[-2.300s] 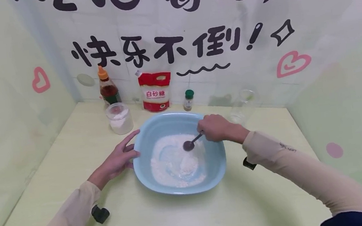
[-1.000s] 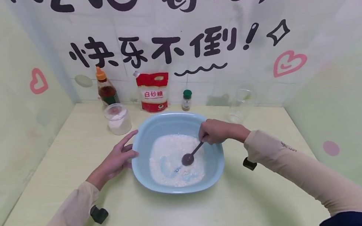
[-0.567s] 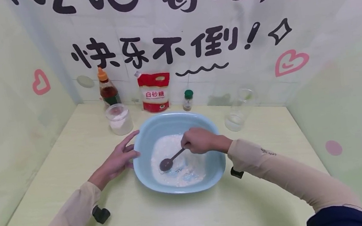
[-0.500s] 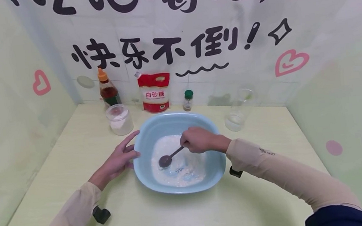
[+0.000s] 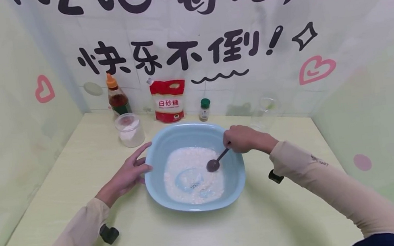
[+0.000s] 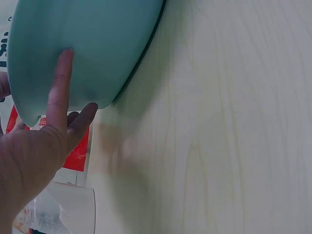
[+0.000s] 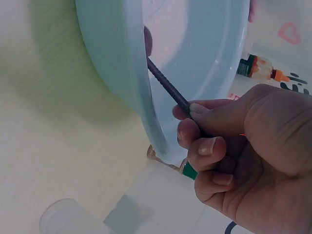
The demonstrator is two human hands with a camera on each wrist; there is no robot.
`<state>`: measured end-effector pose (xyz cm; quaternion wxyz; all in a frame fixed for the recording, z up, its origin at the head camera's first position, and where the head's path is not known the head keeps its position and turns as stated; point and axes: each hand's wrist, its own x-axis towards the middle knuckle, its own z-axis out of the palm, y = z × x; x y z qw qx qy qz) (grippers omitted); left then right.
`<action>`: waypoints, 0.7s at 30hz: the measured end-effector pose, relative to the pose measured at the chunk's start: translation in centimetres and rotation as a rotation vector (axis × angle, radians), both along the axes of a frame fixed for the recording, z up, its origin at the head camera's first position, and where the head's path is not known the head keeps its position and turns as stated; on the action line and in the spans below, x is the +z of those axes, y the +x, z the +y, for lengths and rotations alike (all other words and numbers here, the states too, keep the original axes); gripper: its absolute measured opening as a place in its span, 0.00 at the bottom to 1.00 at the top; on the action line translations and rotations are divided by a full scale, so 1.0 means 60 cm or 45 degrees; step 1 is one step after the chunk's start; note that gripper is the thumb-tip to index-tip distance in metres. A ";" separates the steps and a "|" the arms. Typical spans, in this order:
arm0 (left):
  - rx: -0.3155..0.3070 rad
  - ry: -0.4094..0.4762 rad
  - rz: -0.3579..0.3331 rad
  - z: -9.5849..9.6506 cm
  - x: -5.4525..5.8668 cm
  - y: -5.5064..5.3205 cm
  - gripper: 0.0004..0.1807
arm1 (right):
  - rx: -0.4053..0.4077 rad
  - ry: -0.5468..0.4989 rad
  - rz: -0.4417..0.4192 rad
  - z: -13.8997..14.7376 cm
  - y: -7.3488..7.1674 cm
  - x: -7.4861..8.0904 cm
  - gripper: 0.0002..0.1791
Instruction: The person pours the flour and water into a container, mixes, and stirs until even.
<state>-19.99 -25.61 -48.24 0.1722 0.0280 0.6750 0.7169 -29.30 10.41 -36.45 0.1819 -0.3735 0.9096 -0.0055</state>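
A light blue basin (image 5: 233, 184) stands mid-table with a wet white floury mixture (image 5: 183, 159) spread over its bottom. My right hand (image 5: 243, 138), above the basin's right rim, pinches the dark handle of a spoon (image 5: 213, 165) whose bowl sits at the right part of the mixture. In the right wrist view the thumb and curled fingers close on the handle (image 7: 168, 87). On the left, my left hand (image 5: 127, 174) rests against the basin's outer wall, its fingers extended. The left wrist view shows two fingertips touching that wall (image 6: 107, 44).
Behind the basin stand an orange-capped sauce bottle (image 5: 119, 99), a clear tub of white powder (image 5: 131, 132), a red sugar pouch (image 5: 168, 102) and a green-capped small jar (image 5: 204, 110). A clear cup (image 5: 266, 109) is partly hidden behind my right hand. Printed sheeting walls the table.
The spoon has swung from the basin's right side to the left, then back right with my right hand. The mixture's bare patches have shifted and it looks wetter. My left hand stays in place.
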 end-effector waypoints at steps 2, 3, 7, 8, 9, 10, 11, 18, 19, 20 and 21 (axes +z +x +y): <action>0.001 -0.006 0.002 -0.001 0.001 0.000 0.46 | 0.029 -0.010 -0.043 0.009 -0.001 0.002 0.15; 0.003 -0.009 0.001 -0.001 0.001 0.000 0.46 | 0.043 -0.021 -0.064 0.012 -0.001 0.002 0.15; 0.000 -0.015 -0.001 -0.001 0.001 0.000 0.46 | 0.113 -0.066 -0.206 0.008 0.008 -0.008 0.12; 0.001 -0.017 -0.001 0.000 0.001 0.000 0.46 | 0.145 -0.082 -0.236 0.003 0.012 -0.013 0.12; 0.000 -0.017 -0.001 0.000 0.000 -0.001 0.46 | 0.179 -0.099 -0.262 -0.003 0.016 -0.018 0.12; 0.000 -0.017 -0.001 0.001 0.000 -0.001 0.46 | 0.211 -0.114 -0.277 -0.010 0.021 -0.024 0.12; 0.000 -0.015 -0.002 0.002 -0.001 -0.001 0.46 | 0.226 -0.131 -0.280 -0.018 0.025 -0.029 0.12; 0.002 -0.006 -0.011 0.001 -0.003 -0.001 0.46 | 0.158 -0.132 -0.053 -0.060 0.028 -0.032 0.13; 0.003 -0.007 -0.010 0.001 -0.003 0.000 0.46 | 0.138 -0.121 -0.016 -0.059 0.025 -0.030 0.12; 0.006 -0.008 -0.009 0.001 -0.002 0.000 0.46 | 0.121 -0.110 0.018 -0.057 0.020 -0.027 0.13; 0.007 -0.007 -0.007 0.000 -0.002 0.000 0.46 | 0.098 -0.099 0.050 -0.052 0.015 -0.026 0.13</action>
